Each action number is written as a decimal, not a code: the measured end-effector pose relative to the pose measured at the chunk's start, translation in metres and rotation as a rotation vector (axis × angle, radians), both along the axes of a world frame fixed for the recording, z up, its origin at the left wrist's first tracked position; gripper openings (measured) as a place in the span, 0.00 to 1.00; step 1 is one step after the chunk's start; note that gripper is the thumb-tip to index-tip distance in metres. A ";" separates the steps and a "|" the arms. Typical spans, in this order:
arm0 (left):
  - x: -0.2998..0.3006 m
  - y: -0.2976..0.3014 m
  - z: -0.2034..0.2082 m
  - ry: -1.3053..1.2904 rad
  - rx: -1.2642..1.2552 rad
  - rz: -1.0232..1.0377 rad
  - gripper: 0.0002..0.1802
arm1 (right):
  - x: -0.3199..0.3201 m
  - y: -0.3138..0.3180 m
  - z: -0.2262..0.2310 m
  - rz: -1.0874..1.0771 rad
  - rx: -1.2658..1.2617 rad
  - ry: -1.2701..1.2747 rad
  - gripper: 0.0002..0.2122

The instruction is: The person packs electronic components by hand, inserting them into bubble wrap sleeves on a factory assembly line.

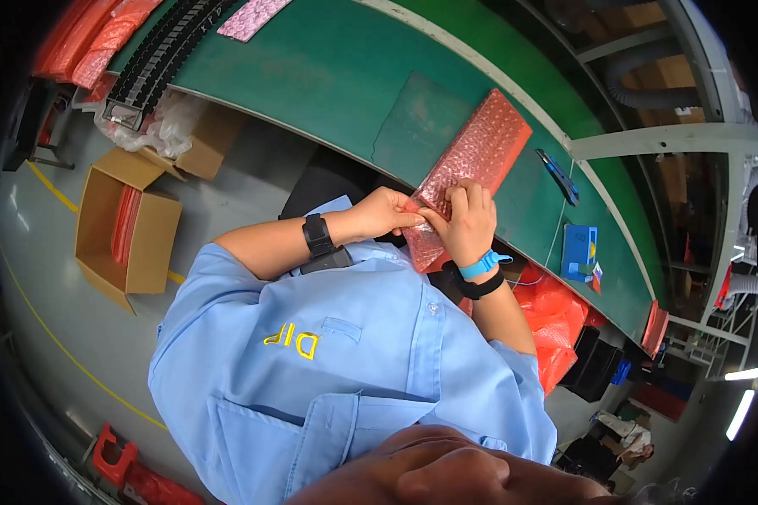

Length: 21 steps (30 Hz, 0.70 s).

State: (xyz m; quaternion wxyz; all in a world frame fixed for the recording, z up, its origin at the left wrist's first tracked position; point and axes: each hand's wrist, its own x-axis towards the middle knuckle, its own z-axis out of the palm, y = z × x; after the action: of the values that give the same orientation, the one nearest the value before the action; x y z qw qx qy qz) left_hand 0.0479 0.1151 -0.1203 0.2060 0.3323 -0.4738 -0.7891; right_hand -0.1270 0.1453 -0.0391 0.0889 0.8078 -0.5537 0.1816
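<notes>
I watch left hand (pixel 386 212) and right hand (pixel 470 220) pinch the red bubble pouch (pixel 473 145) (contents hidden from me); leftward, a cardboard box (pixel 154 244) holds red packets (pixel 125 224).

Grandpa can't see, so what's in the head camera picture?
A person's left hand and right hand pinch the near end of a long red bubble-wrap pouch at a green workbench. To the right lie a blue-black utility knife and a blue box.
</notes>
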 end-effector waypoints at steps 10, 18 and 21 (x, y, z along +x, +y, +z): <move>0.007 -0.005 -0.005 0.029 -0.016 -0.041 0.09 | -0.009 -0.011 0.001 0.068 0.088 -0.172 0.19; 0.021 -0.012 0.013 -0.027 -0.089 -0.144 0.09 | -0.010 -0.017 0.005 0.079 0.120 -0.183 0.18; 0.035 -0.030 0.043 -0.118 -0.186 -0.251 0.10 | -0.016 -0.021 -0.003 0.112 0.119 -0.228 0.18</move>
State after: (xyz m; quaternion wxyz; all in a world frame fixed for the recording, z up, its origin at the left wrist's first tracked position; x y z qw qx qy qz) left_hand 0.0830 0.0852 -0.0776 0.1071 0.2958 -0.5939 -0.7405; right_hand -0.1433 0.1240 -0.0421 -0.0331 0.8154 -0.5240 0.2436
